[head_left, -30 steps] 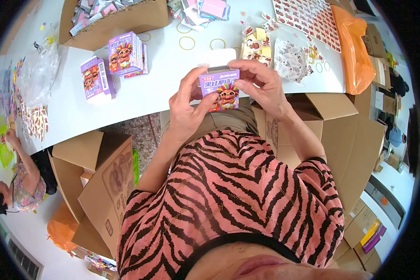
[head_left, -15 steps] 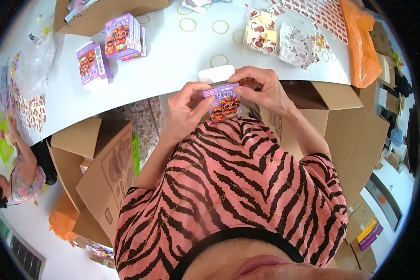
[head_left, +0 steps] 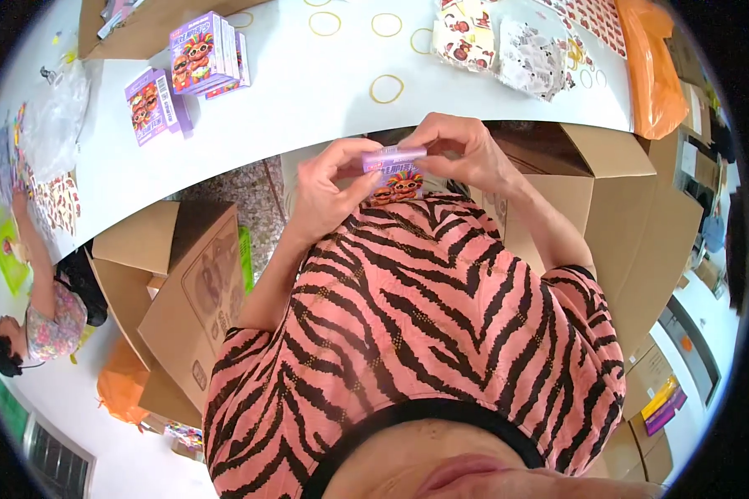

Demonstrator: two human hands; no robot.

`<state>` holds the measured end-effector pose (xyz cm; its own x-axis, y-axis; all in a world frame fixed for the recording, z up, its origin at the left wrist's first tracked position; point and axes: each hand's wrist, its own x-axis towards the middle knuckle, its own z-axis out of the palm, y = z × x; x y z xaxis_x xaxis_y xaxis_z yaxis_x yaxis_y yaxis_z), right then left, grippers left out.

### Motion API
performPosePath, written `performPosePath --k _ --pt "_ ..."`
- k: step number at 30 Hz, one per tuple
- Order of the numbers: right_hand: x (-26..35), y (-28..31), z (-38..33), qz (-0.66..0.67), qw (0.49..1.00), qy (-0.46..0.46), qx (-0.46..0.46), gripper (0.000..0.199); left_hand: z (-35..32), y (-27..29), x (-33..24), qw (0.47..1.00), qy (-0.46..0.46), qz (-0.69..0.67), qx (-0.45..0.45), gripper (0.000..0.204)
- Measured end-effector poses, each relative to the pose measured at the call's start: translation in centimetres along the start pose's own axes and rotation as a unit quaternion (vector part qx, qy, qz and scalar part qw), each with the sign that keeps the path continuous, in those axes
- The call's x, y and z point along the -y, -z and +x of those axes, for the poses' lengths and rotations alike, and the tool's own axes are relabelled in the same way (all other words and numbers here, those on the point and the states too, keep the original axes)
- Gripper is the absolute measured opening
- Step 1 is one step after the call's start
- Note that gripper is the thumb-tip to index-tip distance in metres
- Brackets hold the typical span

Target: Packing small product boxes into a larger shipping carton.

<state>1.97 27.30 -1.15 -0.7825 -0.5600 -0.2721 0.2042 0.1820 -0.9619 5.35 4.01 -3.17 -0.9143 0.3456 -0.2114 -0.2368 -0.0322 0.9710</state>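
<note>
A small purple box (head_left: 395,185) with cartoon figures on its front is held upright against my striped shirt, just off the table's near edge. My left hand (head_left: 331,185) pinches its left side between thumb and fingers. On the opposite side, my right hand (head_left: 464,154) grips the upper right corner, fingertips along the top. The top of the box looks folded over, its purple edge catching the light. Several matching boxes (head_left: 198,56) stand in a stack at the table's left, and another purple box (head_left: 147,108) lies beside them.
Rubber bands (head_left: 386,89) are scattered over the white table (head_left: 291,91). Packs of printed pieces (head_left: 464,37) and an orange bag (head_left: 651,75) lie on the right. Open cartons (head_left: 195,291) flank me. A co-worker (head_left: 54,316) reaches onto the table at far left.
The white flap that stood up at the box's top has been folded down. Both hands keep their hold. The view has shifted slightly.
</note>
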Motion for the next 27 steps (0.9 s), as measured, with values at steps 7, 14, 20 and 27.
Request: performPosePath --k 7,14,20,27 --pt "0.5 0.0 0.4 -0.102 0.994 0.041 -0.015 0.022 0.5 -0.1 -0.1 1.0 0.012 -0.001 -0.01 0.022" --pt "1.7 0.5 1.0 -0.055 0.995 -0.083 0.005 0.018 1.9 0.7 -0.1 1.0 -0.018 0.004 0.0 0.013" --pt "2.0 0.6 1.4 0.001 0.998 -0.063 0.009 0.016 2.9 1.1 -0.9 0.999 0.007 0.002 0.033 0.011" --pt "1.8 0.4 1.5 -0.038 0.998 -0.053 -0.016 0.011 3.5 0.8 -1.7 0.997 0.059 0.003 0.044 0.009"
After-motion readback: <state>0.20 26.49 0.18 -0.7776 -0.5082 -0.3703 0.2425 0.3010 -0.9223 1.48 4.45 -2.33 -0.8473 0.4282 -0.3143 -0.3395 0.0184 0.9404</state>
